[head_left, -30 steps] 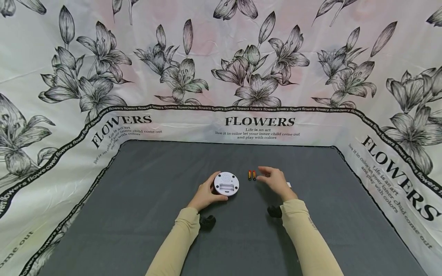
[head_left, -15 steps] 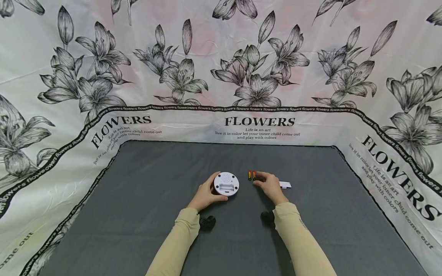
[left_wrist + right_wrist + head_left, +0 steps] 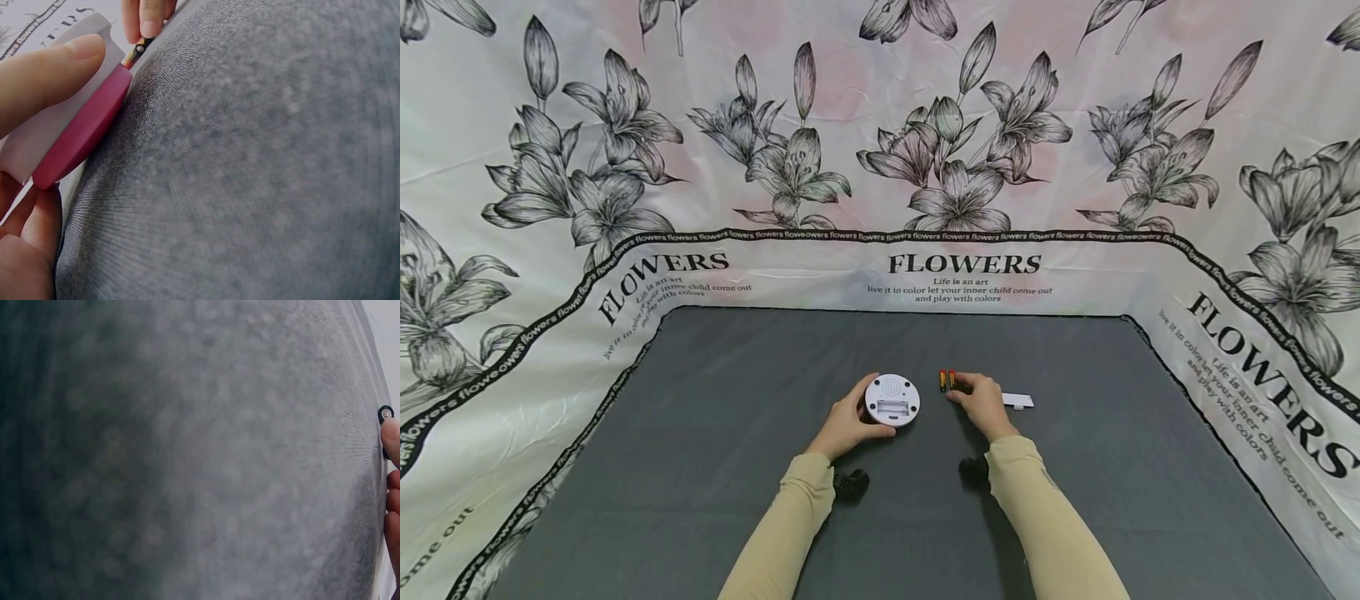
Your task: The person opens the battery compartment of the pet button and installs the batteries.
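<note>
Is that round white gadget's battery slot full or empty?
Empty: the round white gadget shows a bare slot, and both batteries lie beside it on the mat.

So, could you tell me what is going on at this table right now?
A person is working on a grey mat. The left hand grips a round white device, which lies with its open battery slot facing up. The right hand has its fingertips on two small batteries lying side by side just right of the device. A small white cover piece lies beyond that hand.

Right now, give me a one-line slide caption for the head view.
Left hand holds a round white device on a grey mat while right hand touches two batteries.
</note>
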`<act>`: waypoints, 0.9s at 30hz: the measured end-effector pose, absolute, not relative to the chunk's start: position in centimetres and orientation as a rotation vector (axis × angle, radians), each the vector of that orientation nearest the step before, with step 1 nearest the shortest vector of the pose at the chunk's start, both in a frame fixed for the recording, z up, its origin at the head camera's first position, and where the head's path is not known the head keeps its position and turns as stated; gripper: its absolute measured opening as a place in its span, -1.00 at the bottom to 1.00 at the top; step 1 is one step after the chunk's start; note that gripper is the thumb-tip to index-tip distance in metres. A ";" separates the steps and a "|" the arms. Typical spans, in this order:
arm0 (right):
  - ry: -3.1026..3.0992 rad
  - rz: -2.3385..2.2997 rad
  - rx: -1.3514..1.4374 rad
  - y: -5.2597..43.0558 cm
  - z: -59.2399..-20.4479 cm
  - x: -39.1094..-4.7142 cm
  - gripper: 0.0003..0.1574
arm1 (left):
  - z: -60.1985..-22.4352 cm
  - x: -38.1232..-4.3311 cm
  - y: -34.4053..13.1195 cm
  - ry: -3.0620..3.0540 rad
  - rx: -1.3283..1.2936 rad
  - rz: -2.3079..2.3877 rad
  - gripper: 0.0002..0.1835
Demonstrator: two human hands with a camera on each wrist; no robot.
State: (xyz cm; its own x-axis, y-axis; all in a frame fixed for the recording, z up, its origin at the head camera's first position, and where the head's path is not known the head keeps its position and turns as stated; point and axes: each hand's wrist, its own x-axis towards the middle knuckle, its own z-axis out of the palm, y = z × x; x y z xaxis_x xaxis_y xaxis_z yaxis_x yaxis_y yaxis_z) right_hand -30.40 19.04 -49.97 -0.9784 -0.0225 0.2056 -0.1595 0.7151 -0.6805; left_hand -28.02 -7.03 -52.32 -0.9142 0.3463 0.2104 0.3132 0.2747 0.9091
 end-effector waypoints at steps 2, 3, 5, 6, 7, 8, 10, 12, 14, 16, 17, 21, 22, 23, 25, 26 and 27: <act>-2.734 1.093 0.152 19.1 -50.0 -30.4 -0.48 | -52.4 -28.0 -7.0 2.463 0.646 1.771 0.09; -2.734 1.081 0.155 19.0 -49.9 -30.4 -0.49 | -52.4 -27.9 -7.0 2.447 0.642 1.778 0.09; -2.743 1.057 0.161 19.0 -49.9 -30.4 -0.51 | -52.4 -27.9 -6.9 2.417 0.634 1.788 0.09; -2.752 1.048 0.162 19.0 -49.8 -30.4 -0.52 | -52.3 -27.8 -6.9 2.405 0.634 1.794 0.09; -2.761 1.038 0.162 18.9 -49.7 -30.4 -0.54 | -52.3 -27.7 -7.0 2.395 0.632 1.799 0.09; -2.770 1.028 0.157 18.9 -49.7 -30.4 -0.55 | -52.1 -27.6 -7.0 2.382 0.634 1.809 0.08; -2.783 1.006 0.140 18.7 -49.5 -30.5 -0.58 | -51.3 -27.2 -7.0 2.377 0.651 1.816 0.06; -2.793 0.960 0.128 18.6 -49.4 -30.5 -0.61 | -50.4 -26.6 -7.1 2.379 0.661 1.811 0.04; -2.803 0.867 0.133 18.5 -49.4 -30.5 -0.66 | -49.4 -26.1 -7.1 2.376 0.665 1.808 0.02; -2.807 0.782 0.139 18.4 -49.5 -30.5 -0.70 | -48.9 -25.8 -7.1 2.384 0.661 1.796 0.02; -2.808 0.741 0.141 18.3 -49.5 -30.4 -0.72 | -48.9 -25.8 -7.1 2.389 0.660 1.791 0.01; -2.810 0.700 0.101 18.3 -49.4 -30.2 -0.80 | -49.0 -25.9 -7.1 2.395 0.665 1.793 0.01; -2.806 0.701 0.090 18.3 -49.4 -30.2 -0.81 | -49.0 -25.9 -7.1 2.392 0.666 1.795 0.01; -2.804 0.710 0.077 18.3 -49.3 -30.1 -0.82 | -49.0 -25.9 -7.1 2.390 0.667 1.796 0.01; -2.790 0.734 0.051 18.3 -49.2 -30.0 -0.83 | -49.0 -25.9 -7.1 2.384 0.668 1.798 0.01; -2.782 0.752 0.034 18.3 -49.1 -30.0 -0.83 | -49.0 -25.9 -7.1 2.379 0.670 1.801 0.01; -2.773 0.768 0.020 18.3 -49.1 -30.0 -0.83 | -49.0 -25.9 -7.1 2.375 0.670 1.804 0.01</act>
